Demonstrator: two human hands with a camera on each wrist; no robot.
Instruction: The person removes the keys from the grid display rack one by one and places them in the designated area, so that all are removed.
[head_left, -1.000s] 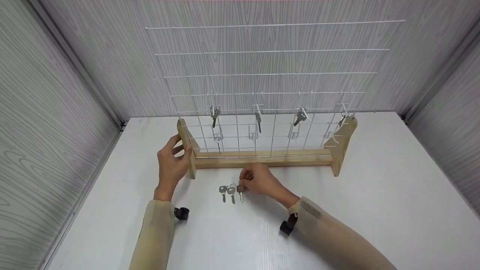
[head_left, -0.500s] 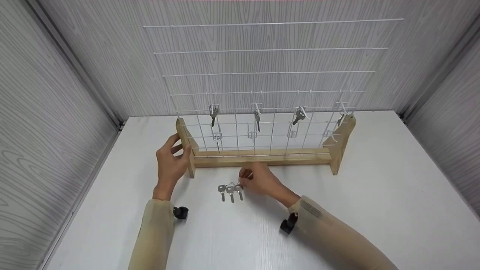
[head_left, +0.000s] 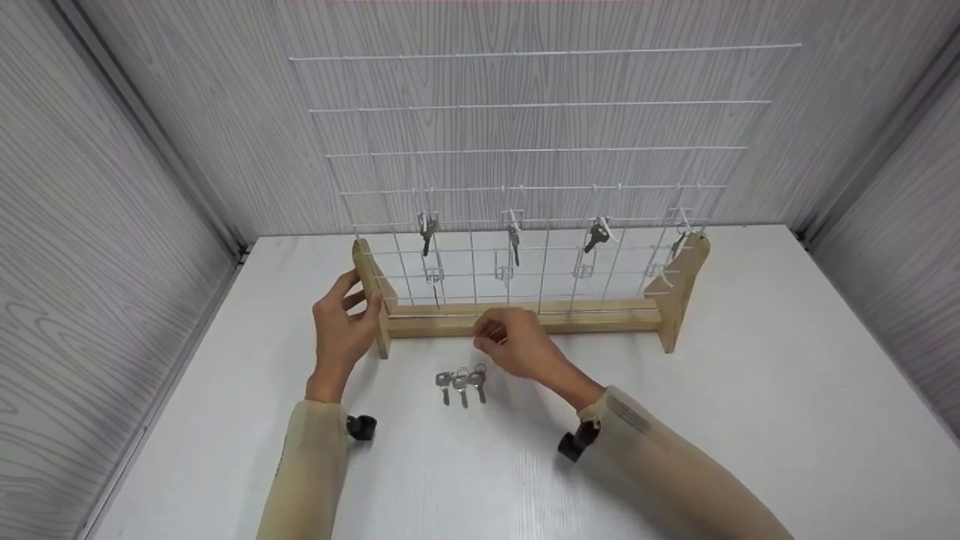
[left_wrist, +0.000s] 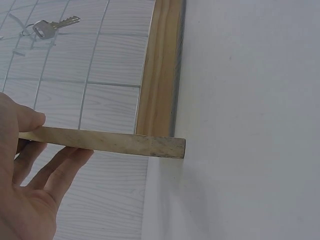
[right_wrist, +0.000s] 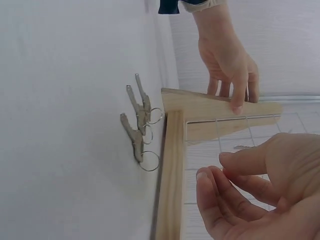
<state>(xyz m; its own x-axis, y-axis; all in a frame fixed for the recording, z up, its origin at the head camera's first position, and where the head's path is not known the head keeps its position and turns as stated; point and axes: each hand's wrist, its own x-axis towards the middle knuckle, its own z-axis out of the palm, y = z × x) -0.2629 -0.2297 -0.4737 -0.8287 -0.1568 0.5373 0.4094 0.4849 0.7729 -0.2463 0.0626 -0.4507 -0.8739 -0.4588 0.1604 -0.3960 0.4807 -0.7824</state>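
Observation:
My left hand (head_left: 345,322) grips the wooden left side panel (head_left: 373,300) of a wire-grid rack, thumb on one face and fingers on the other, as the left wrist view shows. Three keys with rings lie side by side on the table in front: a left key (head_left: 444,387), a middle key (head_left: 460,388) and a right key (head_left: 478,384). My right hand (head_left: 521,345) hovers just behind the right key, apart from it, before the rack's wooden base bar (head_left: 600,322). Its fingers are loosely bent with nothing visible between them in the right wrist view.
White wire grid (head_left: 525,150) rises behind the hands. Several keys hang from its upper hooks, one of them a tilted key (head_left: 597,235). Lower hooks (head_left: 583,270) project below them. The right side panel (head_left: 679,292) stands at the far end; grey wood-grain walls enclose the white table (head_left: 787,420).
My right hand has let go of the right key's ring and moved back and up towards the rack. The right key has shifted slightly left beside the others. My left hand stays put.

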